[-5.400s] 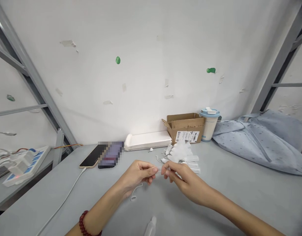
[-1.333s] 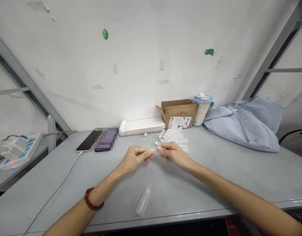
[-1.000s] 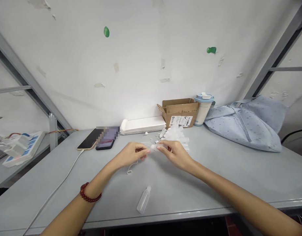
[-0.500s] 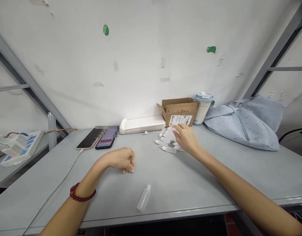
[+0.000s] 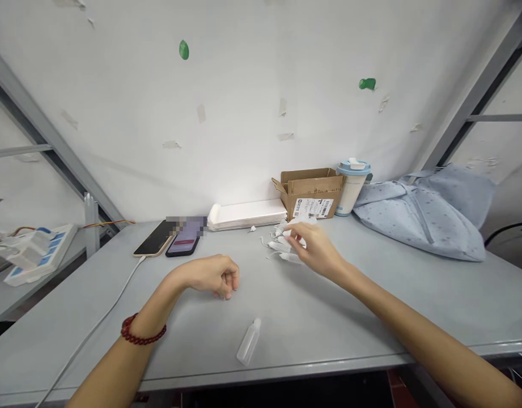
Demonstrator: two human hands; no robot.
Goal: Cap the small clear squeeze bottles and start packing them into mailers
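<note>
My left hand (image 5: 216, 276) is low over the grey table, its fingers curled down and pinched together. Whatever they hold, if anything, is too small to name. Further right, my right hand (image 5: 314, 246) reaches over a pile of small white plastic bottles (image 5: 280, 247) with thin curly strands. Its thumb and forefinger are apart at the pile's edge, and the hand covers part of it. One translucent capped bottle (image 5: 249, 342) lies alone near the front edge. A small white tip-like piece (image 5: 252, 229) rests left of the pile.
At the back stand a cardboard box (image 5: 314, 187), a lidded cup (image 5: 351, 190) and a stack of white trays (image 5: 250, 215). A blue cloth bag (image 5: 417, 218) lies right. Two phones (image 5: 155, 238), a white cable (image 5: 103, 323) and a power strip (image 5: 42, 255) are left.
My right hand has drawn slightly left and toward me over the pile, its thumb and forefinger now further apart. My left hand has shifted a little right, its fingers still pinched.
</note>
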